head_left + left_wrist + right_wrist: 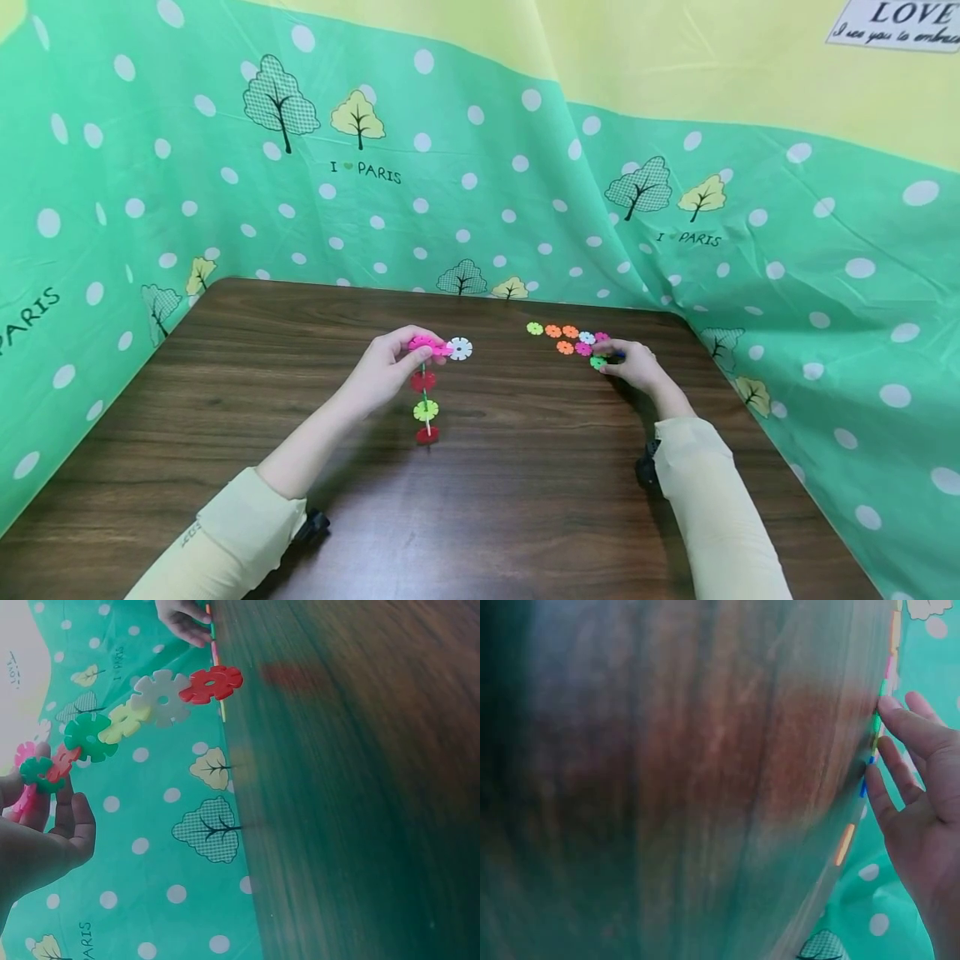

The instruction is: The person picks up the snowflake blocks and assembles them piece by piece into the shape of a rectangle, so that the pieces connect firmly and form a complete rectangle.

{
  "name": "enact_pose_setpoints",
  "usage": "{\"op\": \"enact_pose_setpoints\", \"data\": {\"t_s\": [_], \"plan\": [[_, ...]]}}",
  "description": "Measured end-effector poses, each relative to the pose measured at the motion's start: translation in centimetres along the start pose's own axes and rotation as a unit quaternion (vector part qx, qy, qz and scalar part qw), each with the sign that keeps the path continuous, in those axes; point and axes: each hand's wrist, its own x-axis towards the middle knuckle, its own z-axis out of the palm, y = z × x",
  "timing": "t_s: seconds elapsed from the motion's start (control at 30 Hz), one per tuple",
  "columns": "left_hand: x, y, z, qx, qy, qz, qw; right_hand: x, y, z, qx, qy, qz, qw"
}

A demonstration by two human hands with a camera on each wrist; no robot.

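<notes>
My left hand [382,371] pinches the top of a chain of interlocking snowflake discs, holding it above the table. Pink discs and a white disc [460,348] stick out to the right at the top. Below hang a yellow disc [426,410] and red ones; the left wrist view also shows a green disc [90,736] in the chain, with a red disc [212,684] at its end. My right hand [637,365] is low over loose discs, fingers spread, the thumb at a green disc [597,363]. A blue disc [866,780] lies by its fingers, partly hidden.
Several loose discs lie flat left of the right hand, among them an orange disc [565,347] and a yellow-green disc [535,328]. The brown wooden table [525,483] backs onto a green dotted curtain [480,225]. Another orange disc [844,844] shows in the right wrist view.
</notes>
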Motion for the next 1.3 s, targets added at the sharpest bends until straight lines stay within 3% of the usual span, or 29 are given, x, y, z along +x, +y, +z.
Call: {"op": "enact_pose_setpoints", "data": {"t_s": [0.57, 0.8, 1.03, 1.3], "plan": [[-0.1, 0.0, -0.2, 0.009, 0.002, -0.007, 0.9999, 0.0, -0.3, 0.4, 0.026, 0.01, 0.001, 0.9996], [0.0, -0.3, -0.3, 0.009, -0.005, -0.012, 0.9999, 0.1, -0.7, 0.5, 0.046, 0.015, 0.019, 0.9986], [1.1, -3.5, -0.3, -0.008, -0.005, -0.002, 1.0, 0.1, -1.9, 0.2, 0.069, 0.039, 0.023, 0.9966], [1.2, -3.2, -0.3, -0.016, -0.005, -0.038, 0.9991, 0.2, -3.5, 0.2, 0.069, 0.051, 0.016, 0.9962]]}}
